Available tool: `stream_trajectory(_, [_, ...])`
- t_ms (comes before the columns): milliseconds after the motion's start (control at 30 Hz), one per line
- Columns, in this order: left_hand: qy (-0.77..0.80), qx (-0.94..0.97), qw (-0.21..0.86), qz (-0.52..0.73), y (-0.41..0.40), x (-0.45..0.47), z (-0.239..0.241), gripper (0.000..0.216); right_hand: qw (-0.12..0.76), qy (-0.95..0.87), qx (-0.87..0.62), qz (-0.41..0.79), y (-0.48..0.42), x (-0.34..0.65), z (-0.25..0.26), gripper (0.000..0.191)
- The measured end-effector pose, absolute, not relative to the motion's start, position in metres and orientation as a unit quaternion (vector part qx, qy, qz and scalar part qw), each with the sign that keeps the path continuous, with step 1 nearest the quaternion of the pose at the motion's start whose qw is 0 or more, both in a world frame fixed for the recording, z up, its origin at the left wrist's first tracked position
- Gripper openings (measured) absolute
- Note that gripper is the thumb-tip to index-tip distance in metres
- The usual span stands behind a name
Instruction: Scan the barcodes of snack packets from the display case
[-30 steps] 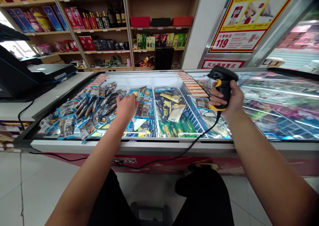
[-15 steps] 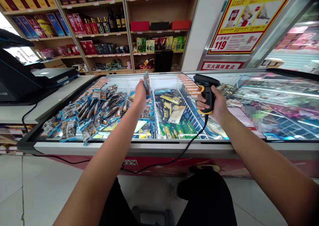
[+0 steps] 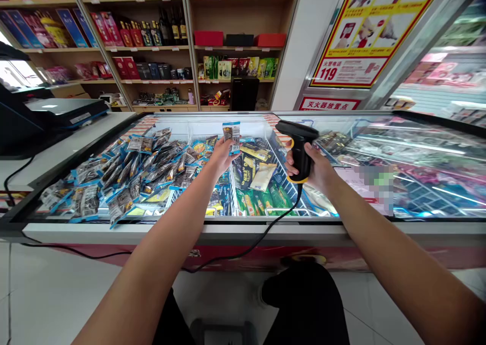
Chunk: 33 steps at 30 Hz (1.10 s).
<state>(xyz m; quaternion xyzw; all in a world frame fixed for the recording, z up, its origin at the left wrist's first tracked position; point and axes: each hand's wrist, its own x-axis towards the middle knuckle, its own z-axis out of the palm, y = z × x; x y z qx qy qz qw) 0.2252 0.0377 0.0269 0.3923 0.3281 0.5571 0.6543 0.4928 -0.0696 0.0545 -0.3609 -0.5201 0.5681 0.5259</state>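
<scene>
Between the fingers of my left hand [image 3: 223, 156] stands a small blue-edged snack packet [image 3: 232, 136], its printed side with a white panel turned toward me. It is held up over the freezer's middle baskets. My right hand [image 3: 313, 165] is wrapped round the grip of a black and yellow barcode scanner [image 3: 299, 150], whose head points left toward the packet. The scanner's black cable [image 3: 261, 238] hangs over the freezer's front edge. Left of my left hand lies a heap of similar snack packets [image 3: 125, 170] on the freezer.
The chest freezer [image 3: 114, 232] spans the view, its wire baskets holding yellow and green packs [image 3: 261, 178]. A phone [image 3: 364, 185], partly blurred out, lies right of my right hand. A black scale-like machine [image 3: 64, 112] stands on the left counter. Shelves [image 3: 152, 47] of boxes and bottles rise behind.
My left hand has turned the snack packet from edge-on to face me and brought it closer to the scanner. The view has shifted slightly to the right.
</scene>
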Motion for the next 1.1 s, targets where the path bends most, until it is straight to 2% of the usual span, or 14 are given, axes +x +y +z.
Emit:
stream_trajectory(167, [0.297, 0.403, 0.667, 0.552, 0.039, 0.229, 0.02, 0.033, 0.458, -0.555, -0.365, 0.591, -0.067, 0.498, 0.045, 0.068])
stream_trajectory(333, [0.316, 0.403, 0.665, 0.543, 0.036, 0.231, 0.02, 0.042, 0.439, -0.573, -0.383, 0.577, -0.069, 0.495, 0.039, 0.063])
stream_trajectory(600, [0.302, 0.381, 0.668, 0.564, 0.026, 0.228, 0.027, 0.064, 0.408, -0.587, -0.401, 0.573, -0.068, 0.492, 0.037, 0.067])
stream_trajectory(933, [0.352, 0.356, 0.663, 0.557, 0.026, 0.23, 0.029, 0.059, 0.403, -0.6, -0.415, 0.553, -0.07, 0.484, 0.036, 0.071])
stream_trajectory(1100, [0.329, 0.369, 0.667, 0.558, 0.029, 0.23, 0.028, 0.056, 0.395, -0.617, -0.416, 0.538, -0.074, 0.463, 0.034, 0.064])
